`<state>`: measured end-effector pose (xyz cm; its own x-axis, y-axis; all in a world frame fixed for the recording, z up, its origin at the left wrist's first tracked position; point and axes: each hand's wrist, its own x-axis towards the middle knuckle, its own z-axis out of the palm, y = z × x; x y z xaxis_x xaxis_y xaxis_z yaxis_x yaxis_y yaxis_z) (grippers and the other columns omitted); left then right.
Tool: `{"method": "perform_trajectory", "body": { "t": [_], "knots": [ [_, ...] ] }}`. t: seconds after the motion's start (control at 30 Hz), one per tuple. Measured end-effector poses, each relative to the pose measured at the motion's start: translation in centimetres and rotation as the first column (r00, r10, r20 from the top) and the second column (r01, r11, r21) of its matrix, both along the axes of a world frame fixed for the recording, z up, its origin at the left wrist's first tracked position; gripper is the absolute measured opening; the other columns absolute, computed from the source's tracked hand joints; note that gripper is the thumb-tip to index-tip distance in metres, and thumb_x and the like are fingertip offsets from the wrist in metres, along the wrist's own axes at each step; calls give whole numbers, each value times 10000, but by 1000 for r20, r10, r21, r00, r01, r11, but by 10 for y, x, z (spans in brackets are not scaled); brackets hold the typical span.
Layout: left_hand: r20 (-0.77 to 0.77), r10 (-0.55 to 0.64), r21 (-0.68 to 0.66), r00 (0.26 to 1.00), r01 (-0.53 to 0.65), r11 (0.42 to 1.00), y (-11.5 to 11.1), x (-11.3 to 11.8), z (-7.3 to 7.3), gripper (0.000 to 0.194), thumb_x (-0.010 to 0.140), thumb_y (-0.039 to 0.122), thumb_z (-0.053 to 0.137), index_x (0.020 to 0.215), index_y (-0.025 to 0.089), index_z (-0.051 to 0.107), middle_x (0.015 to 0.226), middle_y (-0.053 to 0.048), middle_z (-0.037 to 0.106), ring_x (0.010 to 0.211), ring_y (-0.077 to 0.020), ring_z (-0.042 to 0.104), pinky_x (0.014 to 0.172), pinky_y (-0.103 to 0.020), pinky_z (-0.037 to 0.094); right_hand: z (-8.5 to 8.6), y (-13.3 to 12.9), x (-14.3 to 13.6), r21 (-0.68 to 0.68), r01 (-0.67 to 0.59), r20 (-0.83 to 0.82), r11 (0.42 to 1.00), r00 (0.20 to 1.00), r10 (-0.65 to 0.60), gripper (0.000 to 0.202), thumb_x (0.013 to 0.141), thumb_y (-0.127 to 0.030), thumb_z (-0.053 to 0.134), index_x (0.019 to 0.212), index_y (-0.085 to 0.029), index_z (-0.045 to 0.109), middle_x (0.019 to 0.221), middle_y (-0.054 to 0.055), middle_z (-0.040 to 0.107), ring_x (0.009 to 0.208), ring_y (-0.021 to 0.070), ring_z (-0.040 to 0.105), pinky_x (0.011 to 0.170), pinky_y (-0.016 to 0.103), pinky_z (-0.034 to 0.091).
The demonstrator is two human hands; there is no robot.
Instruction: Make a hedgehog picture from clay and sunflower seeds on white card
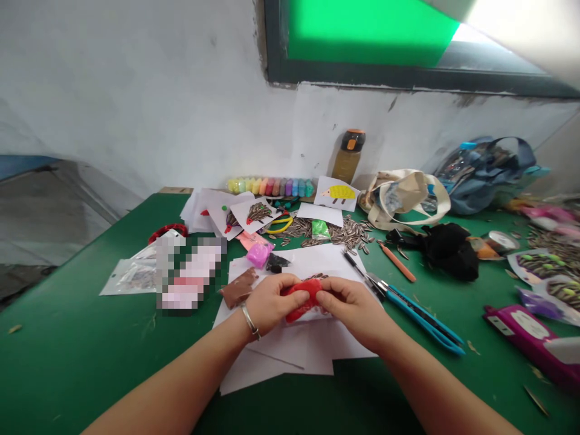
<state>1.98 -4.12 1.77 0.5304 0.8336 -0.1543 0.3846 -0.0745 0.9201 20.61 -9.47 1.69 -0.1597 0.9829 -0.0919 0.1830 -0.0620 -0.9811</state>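
Observation:
Both hands meet over a stack of white paper (294, 356). A glossy packet of red modelling clay (299, 310) is pinched between them. My left hand (274, 302), with a bangle at its wrist, grips the packet's left side, thumb on top. My right hand (353, 305) presses the right side between thumb and fingers. Under the hands, a piece with striped seeds on it is mostly hidden. A brown clay packet (239, 289) lies left of my left hand, with a purple packet (259, 255) and a black packet (277, 262) behind it.
Blue tweezers (423, 314), a cutter knife and an orange tool (397, 263) lie at right. Striped sunflower seeds (357, 232), a green clay packet (320, 228) and hedgehog cards (335, 193) are farther back. A bottle (348, 158) and bags (408, 196) stand by the wall.

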Motion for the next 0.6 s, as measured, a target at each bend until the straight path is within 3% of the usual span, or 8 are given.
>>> {"method": "perform_trajectory", "body": {
  "t": [0.13,0.27,0.43,0.6],
  "knots": [
    [-4,-7,1,1000,7,1000,1,0,0,322,767,476,618,744,156,642,706,-14,618,675,-160,546,597,-250,415,-4,-1,-2,-14,49,-1,999,999,-49,190,849,-363,616,813,-182,662,754,-4,618,696,132,522,636,250,408],
    [17,9,-5,1000,-9,1000,1,0,2,343,762,491,625,746,148,639,689,-5,595,660,-148,521,591,-244,393,-1,-1,-3,-66,34,-131,997,991,-42,209,823,-382,654,831,-173,646,731,-14,591,661,114,490,620,246,395],
    [64,38,-42,997,-35,998,2,-1,6,356,756,493,643,736,138,640,703,-12,586,663,-140,509,586,-246,388,4,-1,-2,-129,27,-221,991,974,-55,265,754,-394,731,878,-171,659,745,-6,617,660,115,516,628,255,414],
    [123,25,-125,992,-9,992,2,-2,8,360,739,497,679,791,142,649,744,-20,620,680,-145,539,598,-253,416,3,-1,1,-135,13,-308,991,950,-54,240,786,-401,714,831,-167,680,724,3,632,652,125,558,655,279,445]
  ]
}}
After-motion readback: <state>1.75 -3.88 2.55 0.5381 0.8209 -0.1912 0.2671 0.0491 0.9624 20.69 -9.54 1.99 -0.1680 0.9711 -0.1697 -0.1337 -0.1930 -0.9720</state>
